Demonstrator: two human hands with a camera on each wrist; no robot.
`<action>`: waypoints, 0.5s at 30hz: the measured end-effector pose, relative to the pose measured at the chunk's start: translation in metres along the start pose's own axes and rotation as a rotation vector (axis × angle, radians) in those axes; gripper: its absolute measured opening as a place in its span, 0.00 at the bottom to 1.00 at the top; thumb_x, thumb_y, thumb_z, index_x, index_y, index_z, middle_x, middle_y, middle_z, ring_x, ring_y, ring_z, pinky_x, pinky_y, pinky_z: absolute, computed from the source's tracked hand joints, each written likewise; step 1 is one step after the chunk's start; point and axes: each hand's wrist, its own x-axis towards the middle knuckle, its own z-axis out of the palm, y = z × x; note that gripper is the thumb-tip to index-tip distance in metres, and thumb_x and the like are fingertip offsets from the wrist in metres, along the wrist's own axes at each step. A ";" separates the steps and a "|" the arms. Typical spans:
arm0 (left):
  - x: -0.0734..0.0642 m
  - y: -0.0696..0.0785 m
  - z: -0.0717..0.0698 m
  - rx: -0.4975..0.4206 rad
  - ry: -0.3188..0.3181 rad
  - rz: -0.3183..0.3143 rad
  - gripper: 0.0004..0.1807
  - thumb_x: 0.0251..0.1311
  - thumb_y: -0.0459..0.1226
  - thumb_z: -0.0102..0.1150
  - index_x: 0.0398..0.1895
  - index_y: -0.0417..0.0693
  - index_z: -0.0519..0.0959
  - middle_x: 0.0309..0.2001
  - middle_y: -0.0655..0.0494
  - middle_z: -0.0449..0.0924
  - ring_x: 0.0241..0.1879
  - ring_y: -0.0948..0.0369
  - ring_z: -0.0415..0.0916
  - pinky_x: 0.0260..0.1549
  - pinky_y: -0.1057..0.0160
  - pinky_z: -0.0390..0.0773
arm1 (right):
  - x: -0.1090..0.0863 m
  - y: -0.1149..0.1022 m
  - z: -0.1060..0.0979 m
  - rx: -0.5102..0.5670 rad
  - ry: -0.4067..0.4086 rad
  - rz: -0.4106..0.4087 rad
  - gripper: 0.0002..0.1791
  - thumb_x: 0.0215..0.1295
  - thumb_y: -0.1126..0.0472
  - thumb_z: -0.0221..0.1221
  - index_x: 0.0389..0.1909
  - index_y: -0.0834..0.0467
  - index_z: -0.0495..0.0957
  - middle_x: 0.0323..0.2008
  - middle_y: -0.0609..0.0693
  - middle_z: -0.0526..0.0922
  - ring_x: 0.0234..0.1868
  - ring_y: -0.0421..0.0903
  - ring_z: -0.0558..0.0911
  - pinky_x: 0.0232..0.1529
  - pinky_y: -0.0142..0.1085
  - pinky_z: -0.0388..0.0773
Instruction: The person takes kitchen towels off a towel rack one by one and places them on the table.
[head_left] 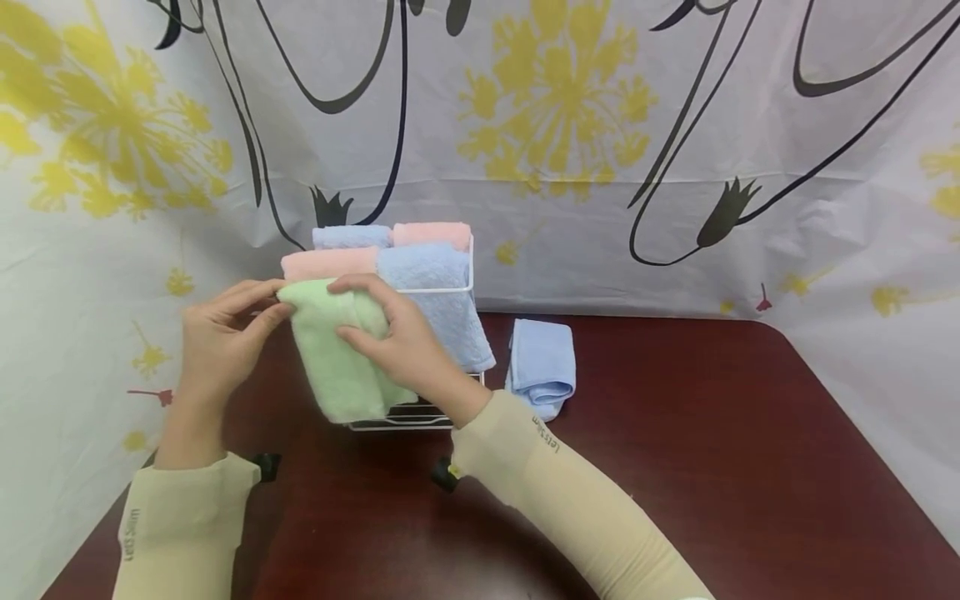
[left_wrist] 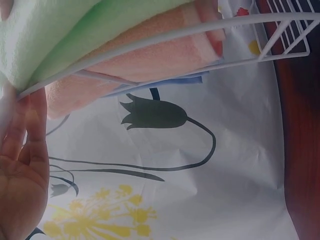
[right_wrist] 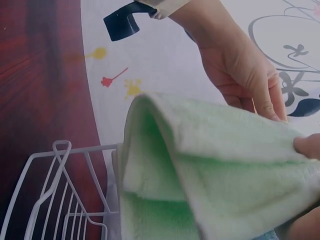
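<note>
Dark-red tabletop extended right past folded light-blue towel | left hand, right hand gripped pale-green towel at white wire basket

Homelike curtained-off spot, exact room unclear
Flower-printed sheeting hangs along the far and side edges of a dark-red table; towels fill a wire rack near the far-left corner.

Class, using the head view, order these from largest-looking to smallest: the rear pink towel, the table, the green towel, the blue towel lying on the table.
1. Table
2. Green towel
3. Blue towel
4. Rear pink towel, partly hidden and farther back, so its true size is unsure
</note>
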 end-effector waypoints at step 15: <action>0.000 -0.004 0.004 0.028 0.036 0.007 0.12 0.49 0.15 0.64 0.40 0.23 0.83 0.36 0.74 0.85 0.32 0.74 0.79 0.35 0.81 0.78 | -0.006 0.004 -0.007 -0.036 0.011 -0.027 0.22 0.65 0.68 0.62 0.60 0.58 0.73 0.60 0.52 0.79 0.65 0.41 0.74 0.67 0.27 0.67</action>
